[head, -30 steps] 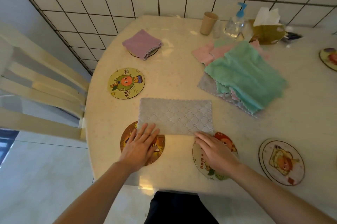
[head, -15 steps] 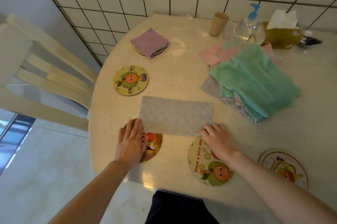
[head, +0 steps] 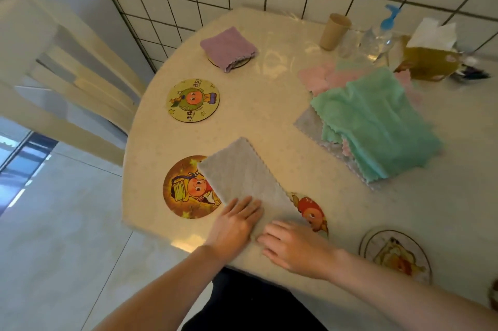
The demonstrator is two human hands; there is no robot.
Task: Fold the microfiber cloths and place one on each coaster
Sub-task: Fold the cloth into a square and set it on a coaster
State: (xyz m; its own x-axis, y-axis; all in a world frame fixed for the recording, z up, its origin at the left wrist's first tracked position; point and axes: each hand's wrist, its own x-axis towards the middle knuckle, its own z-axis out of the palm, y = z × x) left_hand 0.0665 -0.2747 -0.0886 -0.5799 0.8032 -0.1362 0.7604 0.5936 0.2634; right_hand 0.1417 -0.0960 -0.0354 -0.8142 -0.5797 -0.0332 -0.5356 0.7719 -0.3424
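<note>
A grey quilted cloth [head: 239, 174], folded into a long strip, lies slanted near the table's front edge. It overlaps an orange coaster [head: 183, 190] on its left and a coaster with a red figure [head: 312, 214] on its right. My left hand [head: 234, 225] presses flat on the strip's near end. My right hand [head: 293, 247] lies flat beside it, fingertips on the same end. A folded purple cloth [head: 227, 48] sits on a far coaster [head: 242, 63]. A yellow-green coaster [head: 192, 100] and a pale coaster [head: 396, 255] are bare.
A pile of unfolded cloths, teal [head: 377, 120] on top with pink [head: 315, 78] and grey beneath, lies at right. Behind it stand a paper cup [head: 334, 31], a pump bottle [head: 380, 36] and a tissue box [head: 428, 61]. A chair [head: 80, 82] stands left of the table.
The grey strip has turned from lying crosswise to slanting away from me. Both hands have come together at its near end, and my view has shifted right.
</note>
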